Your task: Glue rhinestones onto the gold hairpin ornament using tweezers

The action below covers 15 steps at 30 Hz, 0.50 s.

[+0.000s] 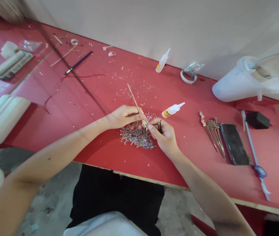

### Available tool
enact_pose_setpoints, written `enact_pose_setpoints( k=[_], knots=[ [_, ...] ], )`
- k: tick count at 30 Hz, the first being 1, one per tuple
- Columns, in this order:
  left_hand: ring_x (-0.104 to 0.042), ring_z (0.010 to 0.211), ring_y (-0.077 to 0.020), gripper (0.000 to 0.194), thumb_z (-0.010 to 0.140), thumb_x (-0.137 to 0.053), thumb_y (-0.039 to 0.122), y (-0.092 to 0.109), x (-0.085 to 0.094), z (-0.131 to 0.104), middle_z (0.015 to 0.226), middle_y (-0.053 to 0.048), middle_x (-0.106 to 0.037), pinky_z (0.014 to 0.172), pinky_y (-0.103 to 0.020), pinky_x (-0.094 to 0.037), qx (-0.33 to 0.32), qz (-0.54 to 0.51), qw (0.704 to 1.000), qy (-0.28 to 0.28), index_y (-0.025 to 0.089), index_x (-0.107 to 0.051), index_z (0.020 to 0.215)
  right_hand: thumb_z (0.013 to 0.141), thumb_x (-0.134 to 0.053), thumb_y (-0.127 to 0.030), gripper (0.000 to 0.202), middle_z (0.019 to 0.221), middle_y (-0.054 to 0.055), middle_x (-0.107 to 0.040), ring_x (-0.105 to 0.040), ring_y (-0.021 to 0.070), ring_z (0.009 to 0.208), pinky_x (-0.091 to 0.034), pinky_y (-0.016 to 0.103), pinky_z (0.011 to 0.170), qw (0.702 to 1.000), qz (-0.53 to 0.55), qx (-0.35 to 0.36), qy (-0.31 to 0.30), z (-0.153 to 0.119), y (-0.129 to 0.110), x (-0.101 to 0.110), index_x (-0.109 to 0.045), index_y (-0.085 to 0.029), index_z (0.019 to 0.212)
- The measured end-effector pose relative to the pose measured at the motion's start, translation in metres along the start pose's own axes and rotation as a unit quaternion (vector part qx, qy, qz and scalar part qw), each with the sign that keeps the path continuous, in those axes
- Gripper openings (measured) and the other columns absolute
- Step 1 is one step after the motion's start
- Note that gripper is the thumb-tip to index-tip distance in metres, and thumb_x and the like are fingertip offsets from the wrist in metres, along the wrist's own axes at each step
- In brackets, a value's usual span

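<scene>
My left hand (127, 117) is closed around a gold hairpin (134, 98), whose long stick points up and away from me. The hairpin's ornate head (145, 123) lies between my two hands. My right hand (163, 133) is closed, its thumb and fingertips at that head. Dark metal tweezers (159, 127) show between the right fingers; their tips are hidden. Under both hands spreads a pile of small shiny multicoloured chips (139, 138). A white glue bottle with a yellow label (171, 110) lies just beyond my right hand.
On the red table (100, 144), more hairpins (213, 131), a phone (235, 144) and a black block (257, 120) lie to the right. Behind are a second glue bottle (162, 61), a tape roll (188, 78) and a white jug (237, 78). A brush (79, 62) lies left.
</scene>
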<state>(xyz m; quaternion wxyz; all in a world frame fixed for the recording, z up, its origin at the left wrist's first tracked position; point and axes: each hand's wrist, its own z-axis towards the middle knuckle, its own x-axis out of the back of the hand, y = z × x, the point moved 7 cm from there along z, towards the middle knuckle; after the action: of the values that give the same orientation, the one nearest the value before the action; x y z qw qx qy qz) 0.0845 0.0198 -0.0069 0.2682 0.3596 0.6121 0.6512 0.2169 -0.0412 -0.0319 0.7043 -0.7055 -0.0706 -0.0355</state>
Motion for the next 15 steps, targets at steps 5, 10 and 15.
enact_pose_setpoints(
  k=[5, 10, 15],
  knots=[
    [-0.058, 0.053, -0.0054, 0.04, 0.092, -0.052, 0.05, 0.0007, 0.0, 0.0, 0.07, -0.004, -0.068, 0.051, -0.016, -0.048, -0.004, 0.001, 1.0, 0.0, 0.013, -0.06, 0.08, 0.087, -0.061, -0.041, 0.025, 0.052, -0.009, -0.034, -0.028, 0.006, 0.044, -0.023, 0.023, 0.044, 1.0, 0.009, -0.006, 0.0, 0.0004, 0.0012, 0.0002, -0.055, -0.019, 0.076],
    [-0.058, 0.052, -0.0056, 0.039, 0.092, -0.053, 0.049, -0.0005, 0.0001, 0.0001, 0.07, -0.004, -0.067, 0.05, -0.016, -0.048, 0.002, -0.009, 1.0, -0.001, 0.013, -0.06, 0.08, 0.086, -0.061, -0.043, 0.026, 0.053, -0.008, -0.036, -0.03, 0.0063, 0.045, -0.024, 0.023, 0.043, 1.0, 0.015, -0.013, -0.001, -0.0001, 0.003, -0.0002, -0.056, -0.02, 0.078],
    [-0.06, 0.054, -0.0066, 0.036, 0.093, -0.051, 0.046, -0.0016, 0.0004, 0.0004, 0.071, -0.005, -0.068, 0.051, -0.017, -0.049, 0.0, -0.02, 1.0, -0.004, 0.013, -0.06, 0.083, 0.086, -0.062, -0.044, 0.025, 0.054, -0.008, -0.035, -0.028, 0.006, 0.044, -0.023, 0.023, 0.043, 0.999, 0.039, -0.013, -0.006, -0.0006, 0.0047, -0.0016, -0.057, -0.02, 0.08]
  ],
)
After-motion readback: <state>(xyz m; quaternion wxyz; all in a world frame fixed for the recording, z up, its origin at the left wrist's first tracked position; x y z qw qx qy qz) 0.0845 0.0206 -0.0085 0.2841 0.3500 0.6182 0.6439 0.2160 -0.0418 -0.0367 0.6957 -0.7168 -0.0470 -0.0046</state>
